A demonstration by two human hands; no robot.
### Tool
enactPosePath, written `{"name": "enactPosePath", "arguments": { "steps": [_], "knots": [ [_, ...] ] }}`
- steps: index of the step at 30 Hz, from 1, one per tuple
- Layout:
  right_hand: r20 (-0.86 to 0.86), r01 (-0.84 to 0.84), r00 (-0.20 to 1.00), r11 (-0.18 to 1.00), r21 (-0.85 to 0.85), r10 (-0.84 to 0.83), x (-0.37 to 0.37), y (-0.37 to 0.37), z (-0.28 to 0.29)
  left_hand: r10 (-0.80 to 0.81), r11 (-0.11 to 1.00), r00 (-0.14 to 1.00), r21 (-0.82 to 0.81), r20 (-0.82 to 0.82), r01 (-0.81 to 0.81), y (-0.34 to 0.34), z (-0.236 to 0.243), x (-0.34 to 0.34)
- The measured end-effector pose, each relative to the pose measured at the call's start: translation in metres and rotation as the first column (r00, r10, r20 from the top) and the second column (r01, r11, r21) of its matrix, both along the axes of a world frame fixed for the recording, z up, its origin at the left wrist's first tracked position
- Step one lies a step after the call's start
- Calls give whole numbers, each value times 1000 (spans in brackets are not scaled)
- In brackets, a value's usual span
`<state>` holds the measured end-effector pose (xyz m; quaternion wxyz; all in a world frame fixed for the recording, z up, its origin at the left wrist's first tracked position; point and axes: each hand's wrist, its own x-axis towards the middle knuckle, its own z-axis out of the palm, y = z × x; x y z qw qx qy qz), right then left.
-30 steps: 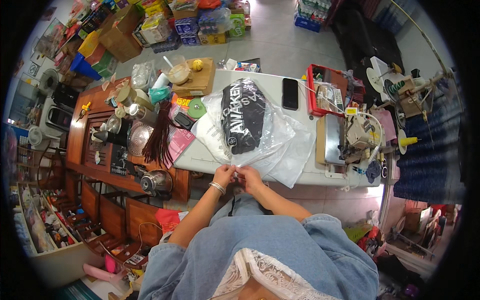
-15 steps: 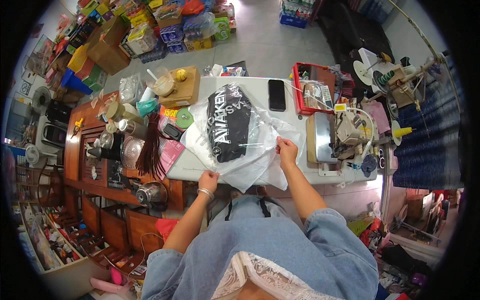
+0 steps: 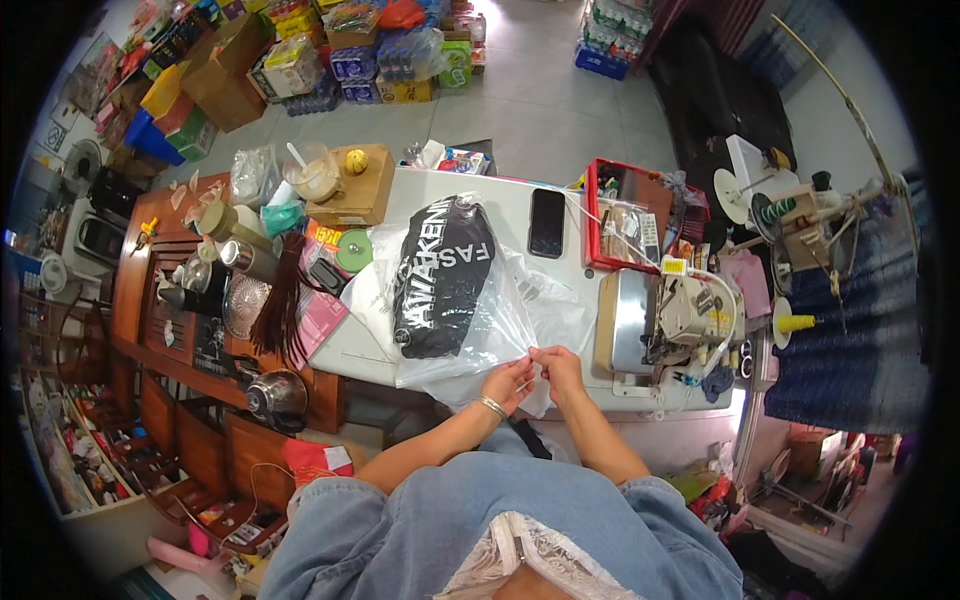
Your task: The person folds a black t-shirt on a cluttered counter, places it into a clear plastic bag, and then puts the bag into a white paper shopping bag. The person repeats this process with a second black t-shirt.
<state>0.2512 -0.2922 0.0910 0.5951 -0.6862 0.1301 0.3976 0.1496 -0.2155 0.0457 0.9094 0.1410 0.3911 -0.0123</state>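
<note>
A clear plastic bag [image 3: 490, 340] lies on the pale sewing-machine table, its near end hanging over the front edge. Inside it is a folded black garment [image 3: 445, 285] with large white lettering. My right hand [image 3: 560, 372] pinches the bag near its right side, where the film draws into creases toward the fingertips. Close beside it, my left hand [image 3: 508, 386], with a bracelet on the wrist, has loosely bent fingers a little apart, reaching toward the right fingertips at the bag's edge. Whether the left fingers touch the film is hard to see.
Right of the bag stand a sewing machine [image 3: 690, 310], a red tray [image 3: 597, 215] and thread spools. A black phone [image 3: 546, 223] lies behind the bag. Left are a green disc [image 3: 354, 250], dark brown cords [image 3: 283, 310], a cardboard box [image 3: 375, 195] and a kettle [image 3: 276, 398] on a wooden table.
My left hand has let go of the bag's left corner and moved right, beside my right hand. The right hand has come nearer to me with the bag's edge. The view has shifted slightly.
</note>
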Motion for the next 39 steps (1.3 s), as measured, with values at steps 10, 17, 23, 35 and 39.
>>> {"name": "enactPosePath", "arguments": {
  "steps": [10,17,23,35,39],
  "knots": [
    [-1,-104,995,992,-72,104,8,-12,-30,182,977,955,150,-234,-150,-21,-6,13],
    [30,-91,995,992,-85,94,46,-32,-59,466,884,825,133,-320,-448,-1,-38,-55],
    [8,-144,989,982,-124,146,43,-26,-57,615,788,723,221,-315,-574,22,-28,-95],
    [7,-555,832,830,61,555,88,26,-52,672,494,619,869,-406,33,77,-60,-152],
    [-130,-485,853,859,166,506,117,94,-37,601,452,773,884,-201,-121,137,-15,-102]
  ]
}}
